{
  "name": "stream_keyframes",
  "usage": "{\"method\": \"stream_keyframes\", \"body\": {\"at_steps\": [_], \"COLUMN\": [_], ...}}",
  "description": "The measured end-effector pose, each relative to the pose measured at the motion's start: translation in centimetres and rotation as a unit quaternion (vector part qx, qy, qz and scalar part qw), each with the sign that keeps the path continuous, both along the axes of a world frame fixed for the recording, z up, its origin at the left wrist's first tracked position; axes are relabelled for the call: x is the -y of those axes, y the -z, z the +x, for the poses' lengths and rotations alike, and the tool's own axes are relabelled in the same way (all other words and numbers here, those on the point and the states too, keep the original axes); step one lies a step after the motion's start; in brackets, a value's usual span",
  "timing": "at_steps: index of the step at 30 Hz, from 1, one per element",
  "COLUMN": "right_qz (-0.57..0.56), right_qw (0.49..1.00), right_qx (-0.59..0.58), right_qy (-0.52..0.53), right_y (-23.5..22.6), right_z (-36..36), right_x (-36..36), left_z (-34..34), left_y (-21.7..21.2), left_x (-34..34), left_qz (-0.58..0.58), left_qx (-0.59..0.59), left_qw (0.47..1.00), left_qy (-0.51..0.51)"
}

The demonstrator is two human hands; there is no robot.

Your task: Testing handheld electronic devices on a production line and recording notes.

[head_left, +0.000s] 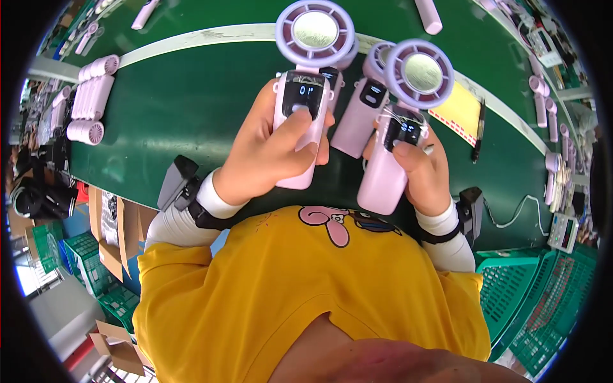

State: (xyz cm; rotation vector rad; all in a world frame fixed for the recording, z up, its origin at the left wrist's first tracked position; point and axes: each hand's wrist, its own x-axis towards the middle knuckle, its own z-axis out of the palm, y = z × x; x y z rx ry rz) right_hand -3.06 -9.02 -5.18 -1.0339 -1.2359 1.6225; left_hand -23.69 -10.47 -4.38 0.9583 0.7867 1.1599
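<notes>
My left hand point(271, 143) is closed round a pink handheld fan point(295, 167) with a round lilac head and a silver disc in its centre. The thumb presses the button below its lit display. In my right hand point(426, 172) is a second fan point(381, 185) of the same kind, held upright with the thumb by its button; its display is lit too. Between and behind them lies another pink fan point(354, 121) on the green table point(191, 96). One more fan is partly hidden behind the one in my left hand.
Stacked pink fans point(93, 96) stand at the table's left. A yellow paper pad point(461, 110) and a black pen point(479, 131) lie to the right. A white cable point(523, 207) runs to a small white device point(563, 232). Green baskets point(511, 287) stand at lower right, cardboard boxes point(131, 223) at lower left.
</notes>
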Motion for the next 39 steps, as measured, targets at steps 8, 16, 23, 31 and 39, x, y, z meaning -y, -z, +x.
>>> {"method": "stream_keyframes", "body": {"at_steps": [8,16,23,31,39], "right_qz": [0.04,0.008,0.03,0.061,0.032], "right_qw": [0.999,0.998,0.995,0.994,0.993], "right_qx": [-0.004,-0.042,-0.028,-0.004,-0.012], "right_qy": [-0.031,-0.043,-0.086,-0.088,-0.111], "right_y": [0.0,-0.3,-0.3,0.0,-0.4], "right_z": [0.1,0.0,-0.2,-0.4,-0.2], "right_x": [0.1,0.2,0.4,0.3,-0.2], "left_z": [2.2,2.3,2.1,1.9,1.8], "left_y": [-0.2,-0.1,0.3,0.0,0.3], "left_x": [1.4,1.6,1.3,1.1,0.9], "left_qz": [0.03,0.029,0.084,0.061,0.053], "left_qx": [0.012,0.02,0.003,0.025,0.002], "left_qw": [0.998,0.998,0.995,0.996,0.996], "left_qy": [0.051,0.053,0.054,0.064,0.067]}}
